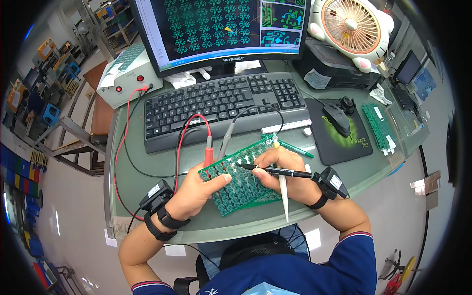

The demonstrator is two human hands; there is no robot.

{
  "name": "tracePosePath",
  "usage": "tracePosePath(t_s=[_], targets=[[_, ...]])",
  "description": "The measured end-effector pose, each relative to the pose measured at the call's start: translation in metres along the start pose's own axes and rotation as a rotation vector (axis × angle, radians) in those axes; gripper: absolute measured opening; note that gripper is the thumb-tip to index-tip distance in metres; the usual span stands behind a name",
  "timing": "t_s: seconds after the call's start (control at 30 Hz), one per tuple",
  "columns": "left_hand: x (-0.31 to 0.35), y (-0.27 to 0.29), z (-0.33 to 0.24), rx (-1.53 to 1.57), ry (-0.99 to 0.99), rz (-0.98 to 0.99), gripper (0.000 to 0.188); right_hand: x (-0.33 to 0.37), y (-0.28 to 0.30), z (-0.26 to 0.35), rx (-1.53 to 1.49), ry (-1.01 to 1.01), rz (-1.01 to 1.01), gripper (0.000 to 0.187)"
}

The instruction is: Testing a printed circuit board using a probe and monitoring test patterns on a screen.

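A green circuit board panel [236, 182], covered in rows of small round units, is tilted over the front of the desk. My left hand [196, 189] grips its left edge, thumb on top. A red test probe [209, 152] and a grey test probe [226, 140] rise beside that hand; their lower ends are hidden behind the panel. My right hand [287, 172] is closed round a black marker pen [290, 172], whose tip is at the panel's upper middle. A white pointed stick [283, 196] with a yellowish upper part also runs through the right hand. Another green board [268, 197] lies partly under the panel.
Behind the hands are a black keyboard [221, 105] and a monitor [221, 29]. Red and black leads run from a white box [128, 78] at left. A mouse [337, 119] on its mat, more green boards [376, 128], a printer [339, 64] and a fan [351, 24] are at right.
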State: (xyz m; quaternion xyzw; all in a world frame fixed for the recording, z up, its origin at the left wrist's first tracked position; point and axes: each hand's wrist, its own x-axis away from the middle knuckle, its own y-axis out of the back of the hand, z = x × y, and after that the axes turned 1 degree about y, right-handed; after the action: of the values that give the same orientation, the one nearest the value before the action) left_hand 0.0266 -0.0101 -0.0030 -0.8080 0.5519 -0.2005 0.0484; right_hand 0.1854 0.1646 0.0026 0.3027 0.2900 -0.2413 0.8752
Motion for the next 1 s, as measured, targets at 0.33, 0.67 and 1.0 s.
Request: tracePosePath(t_s=[0.33, 0.67, 1.0], targets=[[0.001, -0.001, 0.0, -0.004, 0.01, -0.011, 0.034, -0.001, 0.0, 0.001, 0.008, 0.027, 0.031, 0.02], [0.008, 0.004, -0.028, -0.389, -0.394, -0.054, 0.026, -0.018, 0.055, 0.034, -0.493, 0.187, -0.345, 0.018], [0.026, 0.003, -0.027, -1.224, -0.717, 0.274, 0.074, 0.001, 0.099, 0.034, -0.336, 0.037, -0.535, 0.02]])
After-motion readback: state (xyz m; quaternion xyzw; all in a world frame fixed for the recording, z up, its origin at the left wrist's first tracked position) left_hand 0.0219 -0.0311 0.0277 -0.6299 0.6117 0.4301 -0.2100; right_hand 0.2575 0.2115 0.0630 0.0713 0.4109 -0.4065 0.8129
